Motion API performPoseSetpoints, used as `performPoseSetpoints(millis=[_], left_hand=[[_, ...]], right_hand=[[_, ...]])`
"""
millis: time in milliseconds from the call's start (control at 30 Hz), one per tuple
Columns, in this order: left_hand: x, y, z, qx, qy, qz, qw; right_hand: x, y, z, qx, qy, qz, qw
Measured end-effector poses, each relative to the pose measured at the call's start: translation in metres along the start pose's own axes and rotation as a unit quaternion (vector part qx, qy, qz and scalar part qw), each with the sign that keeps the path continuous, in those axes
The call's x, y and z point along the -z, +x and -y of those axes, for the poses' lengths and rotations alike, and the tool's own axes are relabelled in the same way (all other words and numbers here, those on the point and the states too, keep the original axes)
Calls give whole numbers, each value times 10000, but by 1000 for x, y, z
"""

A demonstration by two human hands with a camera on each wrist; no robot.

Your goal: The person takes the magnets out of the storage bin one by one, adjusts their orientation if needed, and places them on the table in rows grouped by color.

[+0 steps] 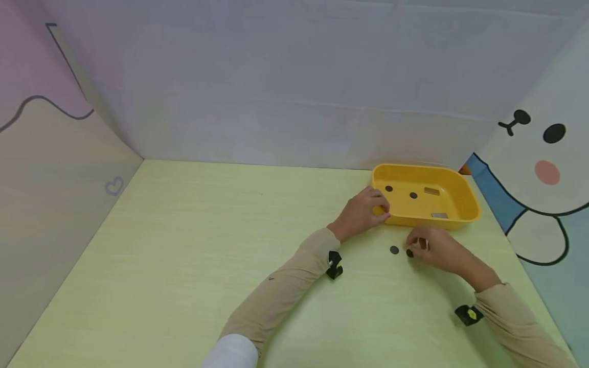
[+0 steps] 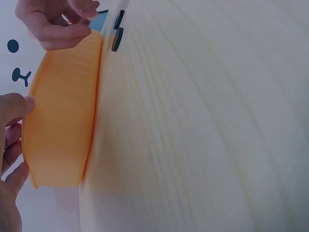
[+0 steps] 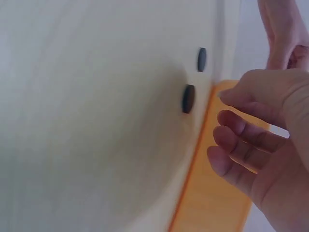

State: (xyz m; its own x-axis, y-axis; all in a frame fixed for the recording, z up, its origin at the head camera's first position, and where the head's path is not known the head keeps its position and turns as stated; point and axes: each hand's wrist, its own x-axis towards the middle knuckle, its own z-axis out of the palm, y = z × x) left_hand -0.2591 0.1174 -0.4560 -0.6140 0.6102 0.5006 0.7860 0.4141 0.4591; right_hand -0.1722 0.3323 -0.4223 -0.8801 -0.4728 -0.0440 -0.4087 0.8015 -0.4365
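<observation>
My left hand (image 1: pixel 361 213) pinches the rim of a yellow plastic tray (image 1: pixel 405 221) at its near left corner. In the left wrist view, the thumb and fingers meet the tray's edge (image 2: pixel 60 111). My right hand (image 1: pixel 437 249) hovers just in front of the tray, over two small dark discs on the table. One disc (image 1: pixel 394 250) lies to the left; the other disc (image 1: pixel 409 253) is right beneath the fingertips. The right wrist view shows a gap between the loosely bent fingers and the nearer disc (image 3: pixel 188 99).
Inside the tray lie two dark discs, one farther left (image 1: pixel 389 188) and one near the middle (image 1: pixel 413 195), plus two small flat rectangular pieces (image 1: pixel 431 191). Behind the pale table (image 1: pixel 207 245) rises a whitish wall sheet (image 1: pixel 276 76). A printed cartoon panel (image 1: pixel 515 179) borders the right side.
</observation>
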Motion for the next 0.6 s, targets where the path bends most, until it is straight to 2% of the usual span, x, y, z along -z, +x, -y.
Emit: performPoseSetpoints(millis=[233, 400, 600], left_hand=[[-1, 0, 1, -18, 48, -50, 10000], [-1, 0, 1, -50, 32, -82, 9999], [-2, 0, 0, 3, -22, -58, 10000]], right_hand=[[24, 1, 5, 618, -274, -954, 9931], [37, 2, 8, 521, -439, -1293, 9893], [41, 5, 5, 400, -608, -1531, 9855]])
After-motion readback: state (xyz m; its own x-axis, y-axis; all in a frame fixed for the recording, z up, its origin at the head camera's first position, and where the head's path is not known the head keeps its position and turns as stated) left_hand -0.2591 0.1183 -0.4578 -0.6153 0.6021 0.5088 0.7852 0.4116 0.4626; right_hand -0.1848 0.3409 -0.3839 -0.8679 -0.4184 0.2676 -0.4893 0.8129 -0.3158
